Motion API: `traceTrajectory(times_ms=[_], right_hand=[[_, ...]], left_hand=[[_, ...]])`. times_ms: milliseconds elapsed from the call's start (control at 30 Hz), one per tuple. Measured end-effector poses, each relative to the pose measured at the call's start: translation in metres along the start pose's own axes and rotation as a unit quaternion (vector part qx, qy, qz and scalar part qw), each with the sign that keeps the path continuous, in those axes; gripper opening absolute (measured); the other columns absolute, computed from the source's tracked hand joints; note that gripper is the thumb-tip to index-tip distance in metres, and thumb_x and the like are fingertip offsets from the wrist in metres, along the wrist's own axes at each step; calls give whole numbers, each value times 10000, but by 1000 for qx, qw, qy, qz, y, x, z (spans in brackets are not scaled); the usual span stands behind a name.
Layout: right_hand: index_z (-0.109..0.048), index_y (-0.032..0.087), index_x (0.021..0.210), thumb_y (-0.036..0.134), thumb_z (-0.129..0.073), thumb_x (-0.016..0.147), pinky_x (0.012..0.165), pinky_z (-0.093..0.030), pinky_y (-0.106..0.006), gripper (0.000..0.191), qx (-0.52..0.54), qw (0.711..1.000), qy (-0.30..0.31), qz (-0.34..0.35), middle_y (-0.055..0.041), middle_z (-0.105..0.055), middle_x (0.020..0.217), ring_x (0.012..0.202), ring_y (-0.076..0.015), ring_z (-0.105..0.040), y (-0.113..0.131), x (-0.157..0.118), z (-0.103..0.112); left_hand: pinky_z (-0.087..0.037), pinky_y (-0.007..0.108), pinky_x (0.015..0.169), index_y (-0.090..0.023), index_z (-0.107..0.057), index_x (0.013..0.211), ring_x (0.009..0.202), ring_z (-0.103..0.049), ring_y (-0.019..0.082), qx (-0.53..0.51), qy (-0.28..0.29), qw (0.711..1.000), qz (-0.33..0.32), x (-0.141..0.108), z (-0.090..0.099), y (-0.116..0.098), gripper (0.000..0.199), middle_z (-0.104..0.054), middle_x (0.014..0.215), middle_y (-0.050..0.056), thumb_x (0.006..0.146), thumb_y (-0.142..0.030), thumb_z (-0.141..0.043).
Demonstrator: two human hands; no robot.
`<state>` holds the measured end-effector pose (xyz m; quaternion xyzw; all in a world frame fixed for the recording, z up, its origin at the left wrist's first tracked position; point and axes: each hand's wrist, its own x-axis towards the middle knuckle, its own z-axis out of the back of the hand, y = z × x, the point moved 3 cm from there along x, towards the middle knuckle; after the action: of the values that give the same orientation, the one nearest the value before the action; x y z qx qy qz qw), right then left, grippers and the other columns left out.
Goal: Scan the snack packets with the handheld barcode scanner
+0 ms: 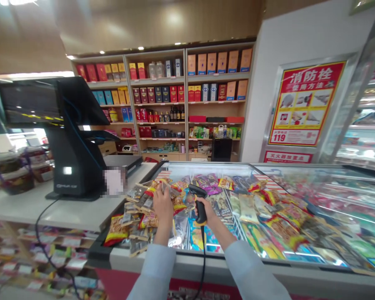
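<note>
My right hand [208, 209] is wrapped around a black barcode scanner [201, 209] with orange-brown edging, its head tilted to the left. A black cable runs down from the handle. Over the left pile, my left hand [163, 203] has its fingers bent and closed on a snack packet, most of which they hide. Around that hand lie several red-and-yellow snack packets [116, 230] and dark clear-fronted packets [139, 230] with tan edges. Purple packets [208, 182] lie beyond the scanner. All of these rest on the glass top of a chest freezer [183, 223].
On the left counter [78, 214] stand a black till terminal [78, 166] with a trailing cable and some lidded tubs [11, 173]. More packets [286, 229] cover the freezer's right side. Shelves of boxed bottles [158, 95] and a red fire-hydrant poster [306, 104] are behind.
</note>
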<state>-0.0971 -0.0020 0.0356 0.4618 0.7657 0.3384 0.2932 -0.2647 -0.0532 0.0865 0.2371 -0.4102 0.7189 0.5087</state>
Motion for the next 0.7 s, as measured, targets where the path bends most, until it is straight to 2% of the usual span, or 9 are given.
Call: traceTrajectory(times_ms=[100,267,533,700], right_hand=[[-584,158,708,311,-664,676,348,-373,-195,176,-17,1000,-17,-3,30,-541,501,375,-86,-477,-14,7,2],[-586,160,715,342,-703,644,356,-373,-200,228,-32,999,-16,9,30,-552,517,382,-88,-491,-16,5,4],[-596,158,727,327,-675,639,366,-375,-199,206,10,1000,-16,-12,34,-544,515,382,-84,-479,-17,4,6],[-577,155,710,339,-678,654,377,-367,-199,217,16,1000,-16,-15,23,-554,522,390,-84,-482,-20,9,9]], left_hand=[[-418,489,969,-173,-671,1113,1169,-498,319,31,-7,999,-19,-8,-1,2,370,-538,1333,153,850,-91,-423],[-338,541,1028,-173,-698,1027,1219,-453,339,22,-10,1000,-17,-12,-3,4,307,-587,1265,161,834,-128,-464],[-310,521,1053,-170,-701,990,1204,-458,329,-5,-35,999,-25,-14,1,2,260,-620,1216,142,849,-225,-490],[-320,498,1048,-173,-702,985,1183,-476,315,-14,-41,999,-27,-14,1,3,263,-640,1184,123,840,-201,-484]])
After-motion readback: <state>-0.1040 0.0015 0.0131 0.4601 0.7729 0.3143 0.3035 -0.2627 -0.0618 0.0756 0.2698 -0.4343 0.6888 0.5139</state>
